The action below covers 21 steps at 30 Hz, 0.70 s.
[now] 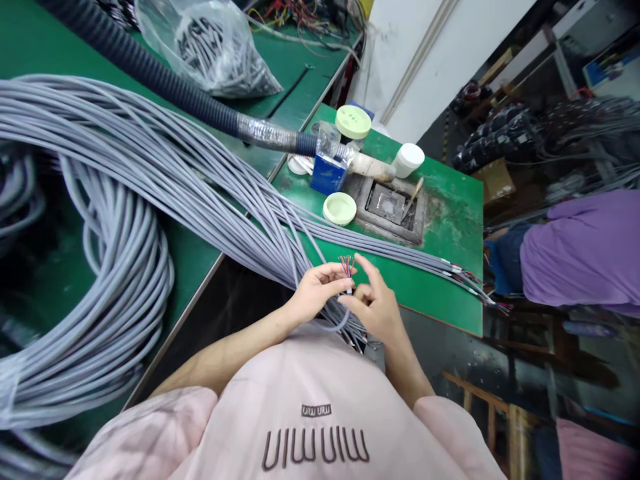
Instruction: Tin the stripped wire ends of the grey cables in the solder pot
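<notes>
Just in front of my body, my left hand (319, 291) pinches the end of a grey cable (344, 324) between thumb and fingers. Thin coloured wires (346, 265) fan upward out of that end, above a small white band. My right hand (374, 301) is close beside the wires, its index finger and thumb apart and the other fingers partly curled. Whether it touches the wires is hard to see. A thick bundle of grey cables (240, 220) passes behind and under both hands; some of its cut ends hang near my shirt.
Behind the hands, a solder pot (390, 202) is set in the green table (463, 200), with a brush across it. A suction hose (200, 103), blue box (327, 173), pale lid (339, 209) and white tub (409, 160) surround it. A co-worker in purple (583, 250) is at right.
</notes>
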Each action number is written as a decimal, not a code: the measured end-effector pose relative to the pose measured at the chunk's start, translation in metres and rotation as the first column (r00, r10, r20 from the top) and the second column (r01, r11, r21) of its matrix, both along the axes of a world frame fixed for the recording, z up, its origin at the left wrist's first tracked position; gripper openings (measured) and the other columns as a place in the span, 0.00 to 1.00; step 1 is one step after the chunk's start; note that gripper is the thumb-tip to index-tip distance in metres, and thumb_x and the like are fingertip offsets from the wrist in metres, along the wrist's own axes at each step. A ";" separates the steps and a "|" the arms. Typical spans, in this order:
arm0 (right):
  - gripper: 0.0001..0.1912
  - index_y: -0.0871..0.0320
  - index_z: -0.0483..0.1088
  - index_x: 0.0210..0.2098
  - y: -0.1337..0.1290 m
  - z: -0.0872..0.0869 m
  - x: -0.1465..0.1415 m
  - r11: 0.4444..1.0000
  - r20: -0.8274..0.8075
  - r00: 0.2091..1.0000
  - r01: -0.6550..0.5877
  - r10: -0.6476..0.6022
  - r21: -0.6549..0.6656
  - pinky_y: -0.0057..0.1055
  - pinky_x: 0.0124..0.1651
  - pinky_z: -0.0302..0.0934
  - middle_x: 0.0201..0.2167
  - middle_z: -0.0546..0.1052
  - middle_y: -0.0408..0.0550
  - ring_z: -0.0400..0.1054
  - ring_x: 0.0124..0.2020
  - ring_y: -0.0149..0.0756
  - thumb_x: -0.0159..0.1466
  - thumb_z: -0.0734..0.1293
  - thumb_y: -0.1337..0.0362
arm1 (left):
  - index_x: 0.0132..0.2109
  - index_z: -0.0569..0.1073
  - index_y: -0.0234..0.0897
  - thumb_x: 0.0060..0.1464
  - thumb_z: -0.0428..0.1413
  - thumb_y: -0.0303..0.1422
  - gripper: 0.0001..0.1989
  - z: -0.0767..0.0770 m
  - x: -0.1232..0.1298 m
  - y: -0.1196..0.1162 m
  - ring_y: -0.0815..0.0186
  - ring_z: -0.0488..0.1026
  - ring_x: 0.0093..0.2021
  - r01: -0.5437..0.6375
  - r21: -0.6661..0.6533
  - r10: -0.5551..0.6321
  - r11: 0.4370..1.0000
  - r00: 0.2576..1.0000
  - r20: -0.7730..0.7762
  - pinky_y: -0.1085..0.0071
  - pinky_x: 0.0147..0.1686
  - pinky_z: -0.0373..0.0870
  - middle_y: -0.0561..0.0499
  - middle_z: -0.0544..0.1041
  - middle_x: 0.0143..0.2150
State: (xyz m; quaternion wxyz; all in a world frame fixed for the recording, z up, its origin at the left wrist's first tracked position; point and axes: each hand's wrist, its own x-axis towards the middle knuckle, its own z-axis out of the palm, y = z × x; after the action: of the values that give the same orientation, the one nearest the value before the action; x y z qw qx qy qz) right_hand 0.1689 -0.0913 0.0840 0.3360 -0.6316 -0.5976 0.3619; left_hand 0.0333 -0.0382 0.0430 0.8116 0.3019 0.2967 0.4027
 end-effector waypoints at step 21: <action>0.08 0.58 0.71 0.23 0.033 0.018 0.020 0.799 -0.242 0.867 0.496 -0.435 0.341 0.24 0.19 0.48 0.14 0.60 0.35 0.50 0.15 0.24 0.57 0.65 0.64 | 0.30 0.78 0.32 0.37 0.68 0.37 0.14 0.003 0.006 -0.010 0.74 0.66 0.24 0.051 0.086 -0.032 0.995 0.978 -0.206 0.75 0.26 0.64 0.54 0.73 0.23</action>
State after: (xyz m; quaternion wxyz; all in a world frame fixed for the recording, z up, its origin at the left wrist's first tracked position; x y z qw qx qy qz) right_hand 0.1886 -0.0580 0.1024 0.5786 -0.6495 -0.4563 0.1877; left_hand 0.0395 -0.0482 0.0465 0.7704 0.3843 0.3537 0.3656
